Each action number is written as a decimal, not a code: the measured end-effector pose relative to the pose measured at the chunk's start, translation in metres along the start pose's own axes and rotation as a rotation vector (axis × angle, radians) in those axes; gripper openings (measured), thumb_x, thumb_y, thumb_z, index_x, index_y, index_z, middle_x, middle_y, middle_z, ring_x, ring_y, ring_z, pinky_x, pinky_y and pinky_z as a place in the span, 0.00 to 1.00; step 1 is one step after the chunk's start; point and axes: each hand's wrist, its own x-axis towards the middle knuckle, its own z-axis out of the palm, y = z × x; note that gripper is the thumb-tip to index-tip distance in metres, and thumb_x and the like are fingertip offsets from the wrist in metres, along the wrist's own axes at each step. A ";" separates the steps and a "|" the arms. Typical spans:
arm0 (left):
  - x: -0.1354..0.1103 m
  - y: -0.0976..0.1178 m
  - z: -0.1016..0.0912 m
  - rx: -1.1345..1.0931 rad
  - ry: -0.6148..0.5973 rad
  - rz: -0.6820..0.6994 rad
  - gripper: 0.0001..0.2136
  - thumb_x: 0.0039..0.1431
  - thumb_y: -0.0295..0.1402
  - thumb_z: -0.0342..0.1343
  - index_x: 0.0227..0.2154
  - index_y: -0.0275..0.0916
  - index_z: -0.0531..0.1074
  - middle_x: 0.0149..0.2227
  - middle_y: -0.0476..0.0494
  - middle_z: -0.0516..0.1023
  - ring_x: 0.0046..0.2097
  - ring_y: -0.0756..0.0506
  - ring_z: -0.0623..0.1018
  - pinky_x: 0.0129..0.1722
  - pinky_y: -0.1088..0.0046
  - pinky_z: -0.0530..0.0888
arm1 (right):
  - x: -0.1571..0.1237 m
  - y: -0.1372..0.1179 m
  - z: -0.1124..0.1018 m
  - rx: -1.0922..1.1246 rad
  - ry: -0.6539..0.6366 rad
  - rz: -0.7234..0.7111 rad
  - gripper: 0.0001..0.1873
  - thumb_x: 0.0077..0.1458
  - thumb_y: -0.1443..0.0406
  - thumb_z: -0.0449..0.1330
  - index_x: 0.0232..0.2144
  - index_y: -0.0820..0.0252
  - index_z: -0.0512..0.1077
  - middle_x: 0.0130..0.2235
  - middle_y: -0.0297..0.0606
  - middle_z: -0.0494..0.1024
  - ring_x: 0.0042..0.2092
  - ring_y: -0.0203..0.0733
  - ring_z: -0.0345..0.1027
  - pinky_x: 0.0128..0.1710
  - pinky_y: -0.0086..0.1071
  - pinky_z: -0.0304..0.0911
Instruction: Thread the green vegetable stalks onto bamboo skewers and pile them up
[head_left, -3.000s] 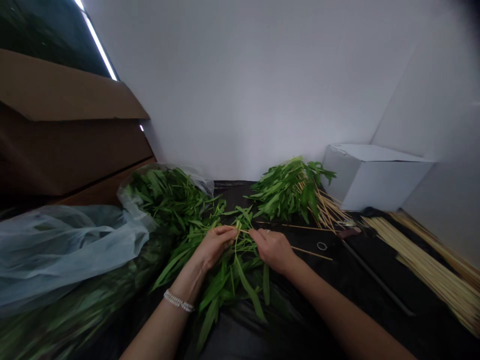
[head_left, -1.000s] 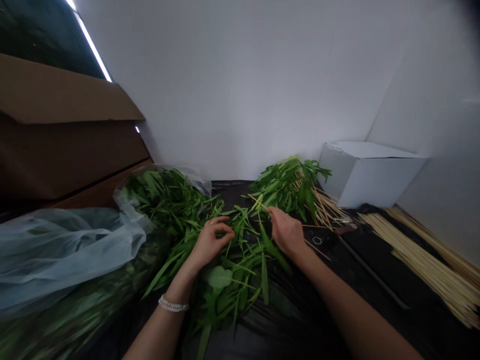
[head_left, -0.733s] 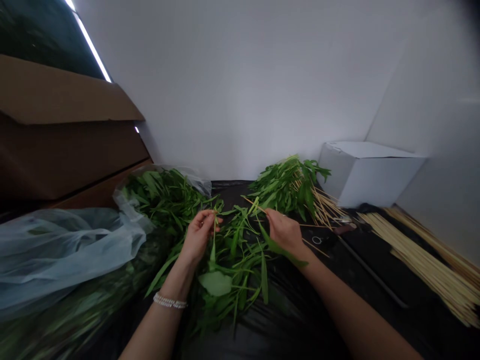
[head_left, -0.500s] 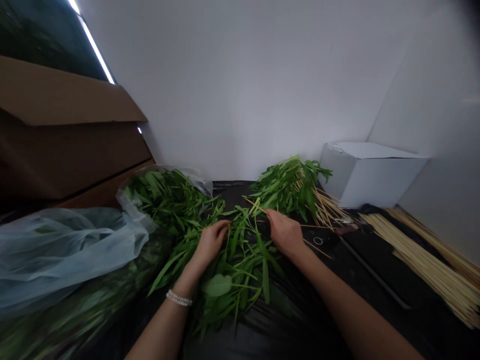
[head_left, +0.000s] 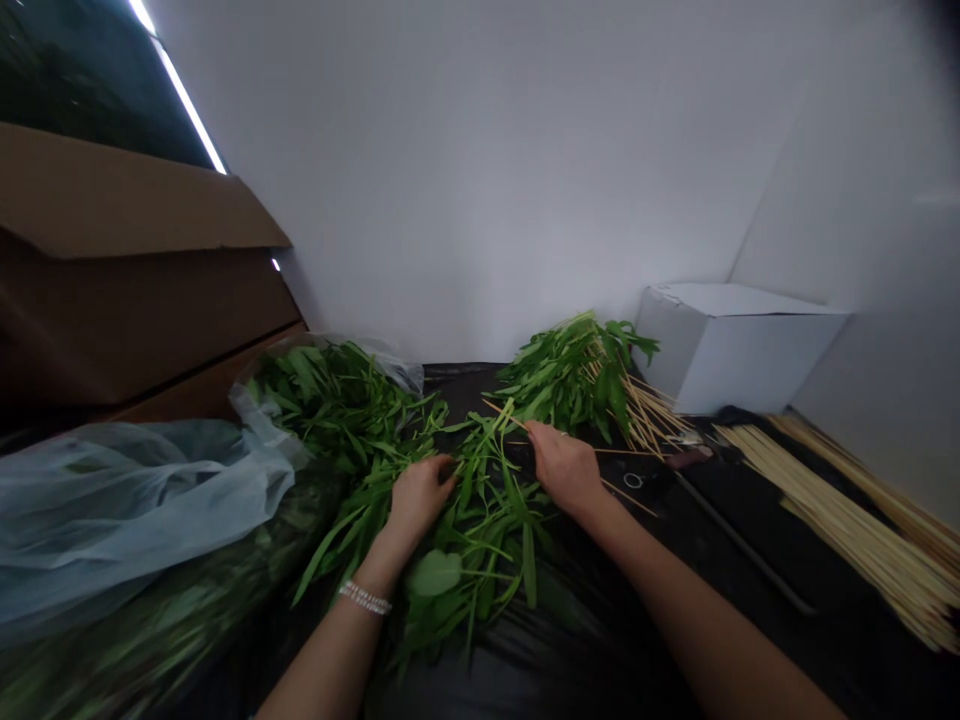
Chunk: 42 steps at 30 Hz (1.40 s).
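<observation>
My left hand (head_left: 417,494) rests with curled fingers on a loose pile of long green leafy stems (head_left: 480,520) spread on black plastic sheeting (head_left: 585,650); what it grips, if anything, is hidden among the leaves. My right hand (head_left: 564,465) is closed round a thin bamboo skewer (head_left: 501,412) whose tip points up and left through the leaves. A bracelet sits on my left wrist.
A bundle of greens threaded on skewers (head_left: 592,375) lies behind my right hand. A plastic bag of greens (head_left: 150,490) fills the left. Loose bamboo skewers (head_left: 840,515) lie at the right, a white box (head_left: 731,345) behind them, cardboard boxes (head_left: 135,270) at far left. A small ring (head_left: 635,480) lies nearby.
My left hand lifted a stem, then dropped back down onto the pile. My right hand has stayed with the skewer, shifting slightly left and up.
</observation>
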 end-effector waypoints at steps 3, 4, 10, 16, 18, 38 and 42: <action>0.004 0.000 -0.001 -0.188 0.141 0.001 0.13 0.53 0.31 0.55 0.41 0.41 0.76 0.35 0.45 0.80 0.33 0.46 0.76 0.35 0.71 0.69 | 0.000 0.000 0.000 0.007 -0.006 -0.001 0.16 0.64 0.69 0.45 0.45 0.64 0.71 0.32 0.38 0.77 0.33 0.35 0.69 0.32 0.28 0.57; 0.005 0.000 -0.003 -0.278 0.211 -0.009 0.12 0.53 0.32 0.55 0.41 0.41 0.76 0.34 0.45 0.80 0.32 0.47 0.75 0.34 0.71 0.69 | 0.000 0.000 0.000 0.009 -0.005 -0.002 0.16 0.64 0.69 0.45 0.45 0.64 0.71 0.32 0.39 0.77 0.33 0.35 0.70 0.32 0.28 0.57; 0.011 0.005 -0.016 -0.905 0.429 -0.128 0.17 0.47 0.38 0.62 0.41 0.38 0.76 0.32 0.48 0.77 0.26 0.52 0.72 0.30 0.75 0.70 | -0.001 0.000 0.000 -0.001 -0.015 0.001 0.16 0.65 0.68 0.45 0.45 0.63 0.71 0.32 0.38 0.77 0.32 0.36 0.69 0.31 0.28 0.57; 0.011 0.008 -0.023 -1.477 0.313 -0.290 0.15 0.38 0.36 0.71 0.29 0.36 0.74 0.30 0.50 0.77 0.28 0.54 0.73 0.30 0.79 0.70 | -0.002 0.000 0.001 -0.006 -0.016 -0.004 0.16 0.64 0.68 0.45 0.46 0.63 0.70 0.34 0.40 0.78 0.33 0.36 0.70 0.32 0.28 0.58; 0.012 0.008 -0.028 -1.670 0.249 -0.327 0.13 0.41 0.35 0.70 0.27 0.38 0.71 0.36 0.48 0.79 0.34 0.51 0.76 0.34 0.76 0.73 | -0.002 0.000 0.002 -0.007 -0.014 -0.007 0.16 0.64 0.68 0.45 0.46 0.63 0.71 0.33 0.39 0.77 0.33 0.36 0.70 0.32 0.28 0.57; 0.009 0.009 -0.033 -1.769 -0.106 -0.493 0.11 0.55 0.20 0.57 0.40 0.36 0.76 0.34 0.46 0.79 0.32 0.54 0.78 0.33 0.80 0.75 | -0.003 -0.006 0.000 0.017 -0.078 -0.053 0.15 0.64 0.69 0.46 0.45 0.63 0.71 0.32 0.38 0.76 0.32 0.37 0.69 0.32 0.29 0.56; 0.008 0.010 -0.028 -1.724 -0.076 -0.518 0.07 0.52 0.21 0.61 0.34 0.36 0.77 0.36 0.45 0.81 0.32 0.53 0.78 0.30 0.81 0.75 | -0.004 -0.014 0.000 0.017 -0.141 -0.157 0.14 0.61 0.70 0.48 0.47 0.63 0.70 0.32 0.37 0.76 0.32 0.37 0.69 0.32 0.30 0.56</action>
